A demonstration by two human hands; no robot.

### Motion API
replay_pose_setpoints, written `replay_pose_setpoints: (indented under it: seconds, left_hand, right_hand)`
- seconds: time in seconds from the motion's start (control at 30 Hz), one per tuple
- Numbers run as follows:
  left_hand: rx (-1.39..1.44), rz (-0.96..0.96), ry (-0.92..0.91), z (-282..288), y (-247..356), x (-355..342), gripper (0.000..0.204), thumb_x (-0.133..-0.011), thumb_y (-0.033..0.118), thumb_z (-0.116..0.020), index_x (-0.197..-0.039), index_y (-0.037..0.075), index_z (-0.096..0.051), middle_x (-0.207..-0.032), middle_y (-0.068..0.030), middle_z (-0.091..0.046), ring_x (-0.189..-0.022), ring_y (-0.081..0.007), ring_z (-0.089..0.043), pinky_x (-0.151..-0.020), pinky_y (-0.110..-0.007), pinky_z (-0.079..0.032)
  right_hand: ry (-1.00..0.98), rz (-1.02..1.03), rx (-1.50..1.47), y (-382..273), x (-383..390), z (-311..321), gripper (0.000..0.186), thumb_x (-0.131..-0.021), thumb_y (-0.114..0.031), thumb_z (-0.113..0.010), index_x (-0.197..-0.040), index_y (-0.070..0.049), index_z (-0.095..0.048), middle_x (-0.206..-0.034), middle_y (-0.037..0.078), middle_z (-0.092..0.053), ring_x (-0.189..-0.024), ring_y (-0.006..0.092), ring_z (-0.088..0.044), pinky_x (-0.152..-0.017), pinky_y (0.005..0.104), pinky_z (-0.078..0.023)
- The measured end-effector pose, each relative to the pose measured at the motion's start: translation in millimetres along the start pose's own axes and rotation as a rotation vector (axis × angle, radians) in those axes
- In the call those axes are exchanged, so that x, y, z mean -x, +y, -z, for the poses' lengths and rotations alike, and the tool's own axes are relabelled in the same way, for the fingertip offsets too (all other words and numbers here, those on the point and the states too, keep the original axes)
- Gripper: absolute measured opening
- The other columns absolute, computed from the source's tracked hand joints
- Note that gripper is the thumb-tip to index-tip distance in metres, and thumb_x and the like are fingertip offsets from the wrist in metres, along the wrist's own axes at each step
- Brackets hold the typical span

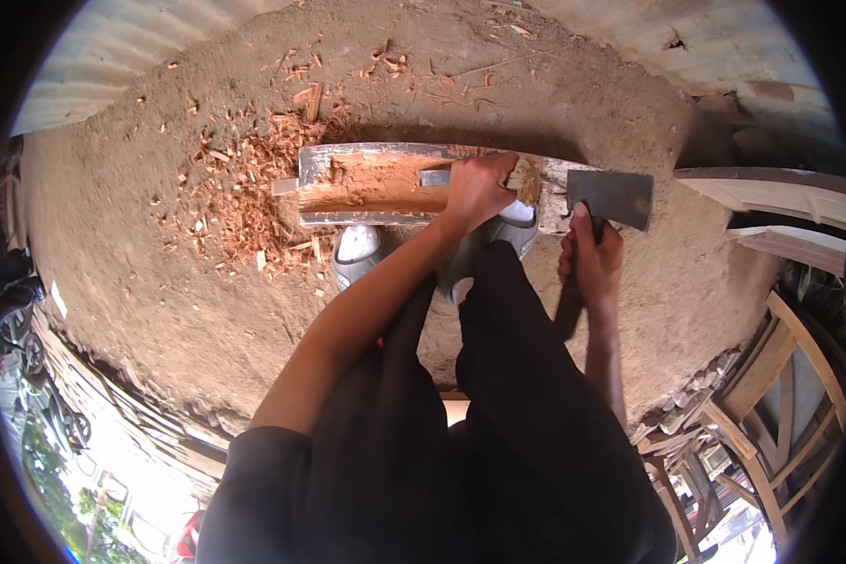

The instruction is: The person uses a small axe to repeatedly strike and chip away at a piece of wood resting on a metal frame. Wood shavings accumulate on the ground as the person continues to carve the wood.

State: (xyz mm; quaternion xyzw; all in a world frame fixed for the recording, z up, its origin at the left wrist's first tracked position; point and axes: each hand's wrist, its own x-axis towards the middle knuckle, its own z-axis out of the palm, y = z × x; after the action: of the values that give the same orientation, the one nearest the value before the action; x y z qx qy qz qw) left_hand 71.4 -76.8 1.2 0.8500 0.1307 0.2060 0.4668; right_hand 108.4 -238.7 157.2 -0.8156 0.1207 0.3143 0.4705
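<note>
A long wooden block [376, 183] with a freshly cut orange-brown face lies on the dirt ground in front of my feet. My left hand [477, 188] presses on its right end, fingers curled over the top edge. My right hand [592, 258] grips the dark handle of an axe just below its grey metal head [614, 197], which hangs to the right of the block, near a pale piece of wood [556, 193]. My grey shoes [357, 252] stand right behind the block.
Orange wood chips [240, 183] litter the dirt left of the block. Corrugated metal sheeting [103, 56] rings the far side. Wooden boards [771, 193] and a wooden frame [771, 404] stand at the right. Bicycles or scrap lie at the left edge.
</note>
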Motion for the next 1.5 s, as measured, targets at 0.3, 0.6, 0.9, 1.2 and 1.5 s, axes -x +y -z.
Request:
replay_pose_setpoints:
  seconds: [0.3, 0.6, 0.9, 1.2, 1.5]
  left_hand:
    - [-0.023, 0.01, -0.018, 1, -1, 0, 0.022, -0.065, 0.011, -0.073, -0.079, 0.01, -0.056, -0.073, -0.0111, -0.064, -0.07, -0.0358, -0.068, -0.059, -0.047, -0.051]
    - [-0.054, 0.047, 0.018, 3, 1, -4, 0.022, -0.065, 0.012, -0.074, -0.08, 0.009, -0.057, -0.073, -0.0113, -0.065, -0.071, -0.0369, -0.068, -0.059, -0.048, -0.051]
    - [-0.007, 0.047, 0.019, 7, 2, -4, 0.02, -0.066, 0.013, -0.074, -0.08, 0.01, -0.06, -0.074, -0.0111, -0.066, -0.07, -0.0357, -0.068, -0.06, -0.047, -0.052]
    - [0.006, 0.024, 0.017, 13, 3, 2, 0.017, -0.068, 0.011, -0.073, -0.081, 0.011, -0.062, -0.075, -0.0104, -0.067, -0.071, -0.0355, -0.069, -0.06, -0.046, -0.053]
    - [0.01, 0.018, 0.031, 13, 3, -1, 0.018, -0.068, 0.012, -0.074, -0.081, 0.011, -0.062, -0.074, -0.0114, -0.066, -0.069, -0.0364, -0.068, -0.06, -0.046, -0.052]
  right_hand:
    - [-0.08, 0.143, 0.068, -8, -5, 1, 0.039, -0.106, -0.034, -0.064, -0.089, 0.001, -0.06, -0.062, 0.003, -0.056, -0.045, 0.0113, -0.053, -0.042, 0.0306, -0.044]
    - [-0.075, 0.116, 0.047, -15, -3, 1, 0.041, -0.106, -0.036, -0.063, -0.086, -0.001, -0.058, -0.06, 0.001, -0.053, -0.045, 0.012, -0.053, -0.043, 0.0303, -0.042]
    - [-0.088, 0.116, 0.037, -20, -5, -6, 0.039, -0.107, -0.035, -0.061, -0.087, -0.001, -0.059, -0.061, 0.003, -0.055, -0.046, 0.0121, -0.054, -0.042, 0.0307, -0.043]
    - [-0.012, 0.102, 0.027, -4, 4, -6, 0.045, -0.106, -0.039, -0.063, -0.084, 0.0, -0.058, -0.06, 0.002, -0.054, -0.045, 0.0127, -0.054, -0.043, 0.031, -0.044]
    - [-0.103, 0.095, -0.024, -6, 0, -4, 0.042, -0.105, -0.036, -0.064, -0.083, -0.001, -0.059, -0.061, 0.002, -0.055, -0.047, 0.0127, -0.055, -0.043, 0.0309, -0.044]
